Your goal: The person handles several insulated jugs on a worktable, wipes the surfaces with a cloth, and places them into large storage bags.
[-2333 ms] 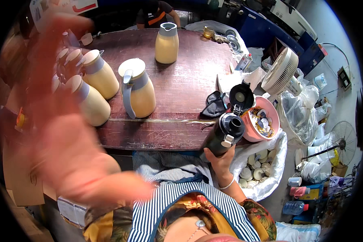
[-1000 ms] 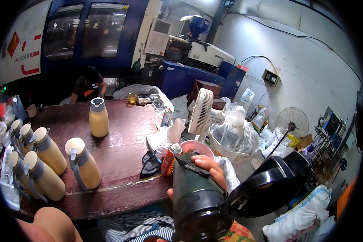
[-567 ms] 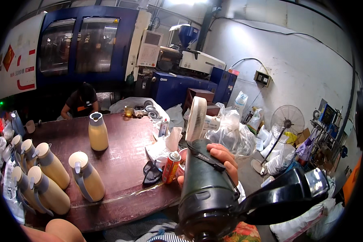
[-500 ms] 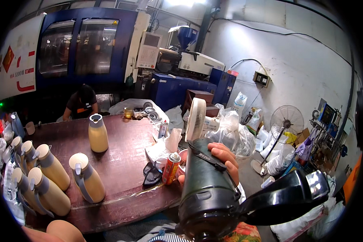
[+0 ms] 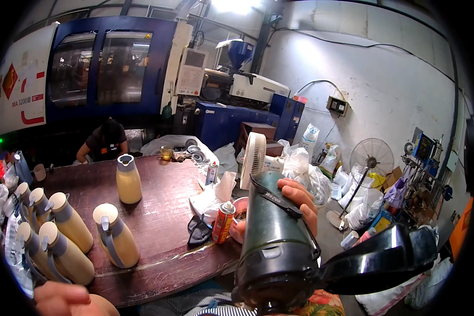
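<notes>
My right hand (image 5: 295, 203) grips a dark green flask (image 5: 276, 239) with a black strap, held up close to the camera and tilted toward me. Its black hinged lid (image 5: 382, 260) hangs open to the right. My left hand (image 5: 66, 300) shows only partly at the bottom left edge, near the front of the dark brown table (image 5: 163, 192); its fingers are not clear. Several beige jugs with grey collars (image 5: 116, 237) stand on the left of the table, and one more jug (image 5: 128, 179) stands alone farther back.
A red spray can (image 5: 224, 222), a black cloth (image 5: 199, 231) and a pink bowl (image 5: 240, 204) sit near the table's right edge, by a small white fan (image 5: 254, 159). A person (image 5: 105, 141) bends at the far side before a blue machine (image 5: 116, 68). Bags and a floor fan (image 5: 372, 158) crowd the right.
The view has swung up from the tabletop to the room. The flask rose from beside the table edge to close in front of the camera, its lid open, and has barely moved lately.
</notes>
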Motion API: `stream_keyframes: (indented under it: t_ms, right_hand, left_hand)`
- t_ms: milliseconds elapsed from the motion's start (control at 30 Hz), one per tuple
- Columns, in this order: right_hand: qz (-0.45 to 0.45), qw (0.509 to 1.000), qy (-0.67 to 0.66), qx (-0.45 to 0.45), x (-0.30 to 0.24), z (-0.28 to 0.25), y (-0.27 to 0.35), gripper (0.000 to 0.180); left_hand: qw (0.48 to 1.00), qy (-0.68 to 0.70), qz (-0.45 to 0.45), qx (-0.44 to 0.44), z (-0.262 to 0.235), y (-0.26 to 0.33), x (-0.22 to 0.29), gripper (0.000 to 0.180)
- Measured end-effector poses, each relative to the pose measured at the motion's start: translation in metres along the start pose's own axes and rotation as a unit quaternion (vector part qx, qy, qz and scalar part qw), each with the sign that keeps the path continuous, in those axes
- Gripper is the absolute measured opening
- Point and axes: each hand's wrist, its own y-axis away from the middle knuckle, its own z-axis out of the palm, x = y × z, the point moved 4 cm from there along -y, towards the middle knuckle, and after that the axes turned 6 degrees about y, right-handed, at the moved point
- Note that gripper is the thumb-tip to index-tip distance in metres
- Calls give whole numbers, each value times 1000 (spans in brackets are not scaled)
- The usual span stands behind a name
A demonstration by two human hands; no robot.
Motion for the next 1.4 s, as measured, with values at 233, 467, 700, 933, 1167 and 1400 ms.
stream_keyframes:
  t_ms: [233,467,700,933,1167,1400]
  right_hand:
    - [-9,1000,23,-15,1,-6,1,52]
    - [-30,999,-11,-14,7,-3,-1,56]
    - [-39,996,-46,-67,17,-7,-1,61]
    - [-21,998,-4,-54,13,-5,1,62]
    - [-33,998,-10,-60,15,-5,0,62]
    - [-78,997,16,-24,18,-2,-3,65]
  left_hand:
    - [851,285,-419,-137,70,129,6,33]
    - [833,186,-328,-404,128,307,41,38]
    - [796,98,-358,-479,102,451,59,26]
    - [770,118,-439,-449,98,466,55,19]
    - [746,130,-481,-442,95,470,52,18]
    - [743,129,-483,-445,92,473,50,18]
